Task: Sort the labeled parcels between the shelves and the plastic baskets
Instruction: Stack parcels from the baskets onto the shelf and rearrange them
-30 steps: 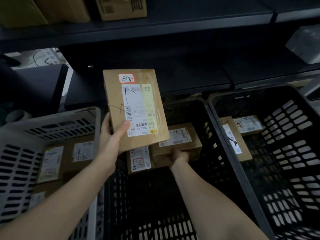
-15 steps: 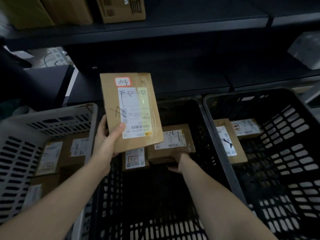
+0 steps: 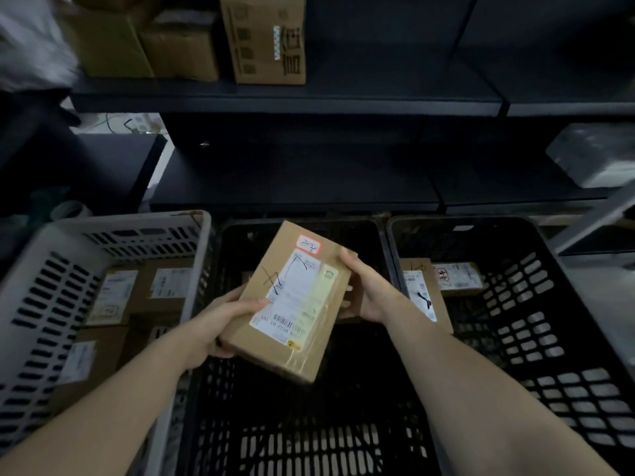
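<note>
- The labeled cardboard parcel [image 3: 295, 300] is tilted, held above the middle black basket [image 3: 292, 438].
- The left hand [image 3: 220, 321] grips its lower left edge, thumb on the label.
- The right hand [image 3: 369, 290] grips its upper right edge.

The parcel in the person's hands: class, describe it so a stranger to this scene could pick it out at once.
Below the dark shelves stand three plastic baskets. Over the middle black basket, the left hand and right hand hold a tilted brown parcel. Unlike the parcels lying in the baskets, it is held up and bears a pen cross beside its white label.
</note>
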`<state>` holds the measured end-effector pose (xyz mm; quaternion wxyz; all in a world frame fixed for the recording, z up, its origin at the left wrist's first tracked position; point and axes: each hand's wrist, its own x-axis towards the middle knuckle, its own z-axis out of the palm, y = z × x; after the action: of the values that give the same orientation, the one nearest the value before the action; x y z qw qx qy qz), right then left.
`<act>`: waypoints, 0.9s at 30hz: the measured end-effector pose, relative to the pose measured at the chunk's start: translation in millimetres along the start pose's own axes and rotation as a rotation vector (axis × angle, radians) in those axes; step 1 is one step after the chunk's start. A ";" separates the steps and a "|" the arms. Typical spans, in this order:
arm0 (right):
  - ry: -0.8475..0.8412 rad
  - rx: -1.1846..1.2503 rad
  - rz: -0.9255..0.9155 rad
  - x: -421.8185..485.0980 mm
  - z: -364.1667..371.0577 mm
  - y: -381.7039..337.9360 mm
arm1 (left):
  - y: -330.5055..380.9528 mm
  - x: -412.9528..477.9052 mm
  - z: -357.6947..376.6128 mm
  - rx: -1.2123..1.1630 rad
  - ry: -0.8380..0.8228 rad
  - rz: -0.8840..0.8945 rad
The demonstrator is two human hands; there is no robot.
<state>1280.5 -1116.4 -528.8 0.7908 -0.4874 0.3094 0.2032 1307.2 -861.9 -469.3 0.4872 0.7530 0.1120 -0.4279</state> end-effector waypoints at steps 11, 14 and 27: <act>0.413 -0.048 0.421 -39.0 -0.5 65.4 | -23.0 17.0 14.4 0.374 -0.025 0.064; 0.523 0.115 0.385 -35.4 1.8 86.1 | -39.6 23.6 18.9 0.433 -0.066 0.044; 0.797 0.194 0.128 5.0 5.5 123.0 | -96.7 60.5 87.7 0.116 -0.093 -0.252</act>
<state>1209.1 -1057.0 -609.8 0.6372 -0.4309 0.6387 0.0175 1240.5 -901.3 -590.5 0.3898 0.7393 0.1581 -0.5258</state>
